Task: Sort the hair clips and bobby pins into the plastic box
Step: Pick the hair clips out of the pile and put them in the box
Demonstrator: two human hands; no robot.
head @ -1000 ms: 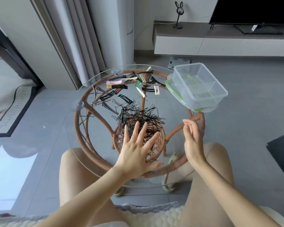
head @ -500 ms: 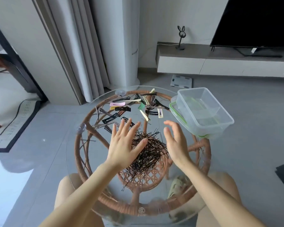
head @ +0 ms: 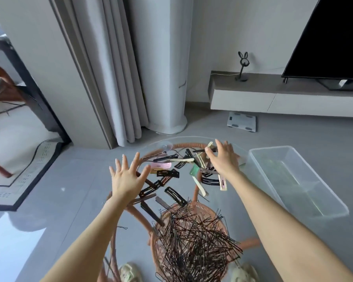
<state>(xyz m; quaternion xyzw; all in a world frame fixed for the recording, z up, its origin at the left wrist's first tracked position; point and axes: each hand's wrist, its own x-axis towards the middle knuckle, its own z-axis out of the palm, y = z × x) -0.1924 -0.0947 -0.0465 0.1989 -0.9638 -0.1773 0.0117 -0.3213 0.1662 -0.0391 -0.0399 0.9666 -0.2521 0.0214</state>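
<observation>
A round glass table top (head: 183,137) is seen from above, set on a brown woven frame (head: 137,215).

The hair clips (head: 167,174) are spread flat on the glass at the 12 o'clock side of the table. Black, brown, cream, pink and green ones are mixed there. A pink clip (head: 161,165) is seen at about 11 o'clock and a green clip (head: 194,170) near the middle of the bunch.

The bobby pins (head: 194,237) are heaped in one dark, messy pile at 6 o'clock, close to the person.

The clear plastic box (head: 293,180) is placed at 3 o'clock, with its open side up, and part of it is past the table's edge.

The left hand (head: 128,178) is held palm down at 10 o'clock, over the left end of the clips. Its fingers are spread wide and nothing is held in it.

The right hand (head: 224,159) is stretched out at 1 o'clock, over the far clips and just beside the box. Its fingers are straight and a little apart. Whether a clip is touched by them cannot be told.

Past the table, a grey curtain (head: 110,68) is seen at 11 o'clock, a bathroom scale (head: 242,121) on the floor at 1 o'clock, and a black TV (head: 330,37) at 2 o'clock.
</observation>
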